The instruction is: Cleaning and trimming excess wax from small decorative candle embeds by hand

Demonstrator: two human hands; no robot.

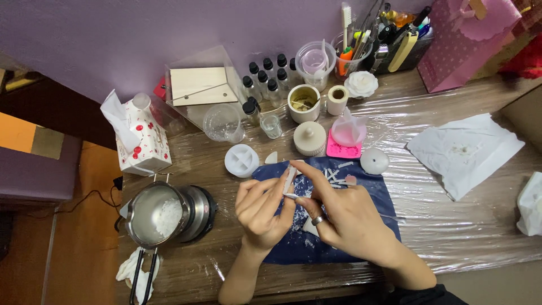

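My left hand [261,210] and my right hand [344,217] meet over a dark blue cloth [379,199] on the plastic-covered table. Together they pinch a small white stick-like piece [290,182], fingertips touching it from both sides. My right hand wears a ring. White flakes and scraps [334,175] lie scattered on the cloth just beyond my fingers. A white round mould [241,160] sits at the cloth's far left corner, and a white dome-shaped piece [374,161] at its far right.
A metal pot of white flakes [159,214] stands left on a small heater. A tissue box [142,141], clear cups, small black-capped bottles [266,79], jars, a pink dish [345,135], a tool holder and a pink bag [463,39] line the back. Crumpled paper [466,149] lies right.
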